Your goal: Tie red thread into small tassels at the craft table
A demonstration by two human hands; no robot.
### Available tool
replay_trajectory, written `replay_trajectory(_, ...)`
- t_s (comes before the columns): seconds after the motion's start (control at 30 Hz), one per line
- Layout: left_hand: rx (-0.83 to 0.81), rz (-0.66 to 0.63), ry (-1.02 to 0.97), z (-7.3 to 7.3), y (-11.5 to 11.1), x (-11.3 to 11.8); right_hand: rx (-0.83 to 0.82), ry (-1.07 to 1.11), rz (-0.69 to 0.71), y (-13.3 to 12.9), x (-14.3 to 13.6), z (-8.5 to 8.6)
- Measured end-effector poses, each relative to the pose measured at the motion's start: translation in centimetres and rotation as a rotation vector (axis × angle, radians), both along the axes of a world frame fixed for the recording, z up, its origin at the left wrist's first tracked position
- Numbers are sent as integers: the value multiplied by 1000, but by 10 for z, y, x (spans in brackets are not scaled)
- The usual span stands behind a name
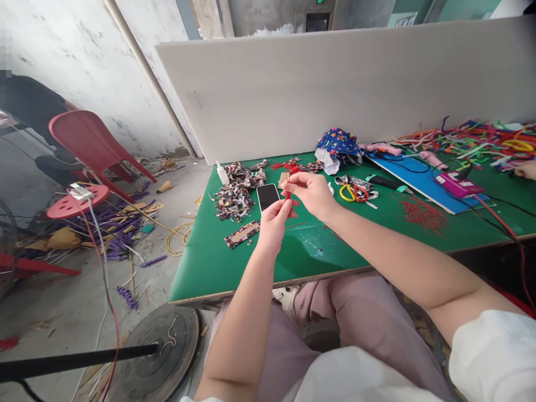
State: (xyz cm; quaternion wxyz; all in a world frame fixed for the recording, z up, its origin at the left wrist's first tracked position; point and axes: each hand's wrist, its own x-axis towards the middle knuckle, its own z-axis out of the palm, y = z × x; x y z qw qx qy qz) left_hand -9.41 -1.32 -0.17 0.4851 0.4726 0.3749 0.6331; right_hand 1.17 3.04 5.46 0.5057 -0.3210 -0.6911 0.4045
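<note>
Left hand: the left hand [274, 223] is raised over the near part of the green table [201, 268], fingers drawn together in a pinch on the lower end of a red strand [288, 195].
Right hand: the right hand [310, 192] is just above and beside the left, thumb and forefinger closed on the upper end of the same strand; the other fingers are loosely curled.
Strand: thin, short, bright red, held roughly upright between the two hands, above the table and not touching it; most of it is hidden by the fingers.
Handling: it looks very light and limp to bendy, like a fuzzy craft wire; a fingertip pinch near each end seems enough, and a hard squeeze would likely kink it.
Phone: a dark phone [267, 196] lies flat on the table just left of the hands.
Scraps: a heap of patterned scraps [237, 192] lies beyond the phone, with a small white bottle [222, 173] beside it.
Scissors: yellow-handled scissors [349, 192] lie right of the hands.
Red pieces: more red pieces [421, 212] are scattered farther right.
Other person: another hand [525, 170] shows at the far right edge.
</note>
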Motion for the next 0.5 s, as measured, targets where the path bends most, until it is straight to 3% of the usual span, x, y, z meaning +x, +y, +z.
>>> replay_trajectory(0.3,-82,-150,253,2,-1,-13,31,47,-35,9,9,4)
replay_trajectory(0.5,40,-136,-28,7,0,-21,22,-19,-1,1,6,-2)
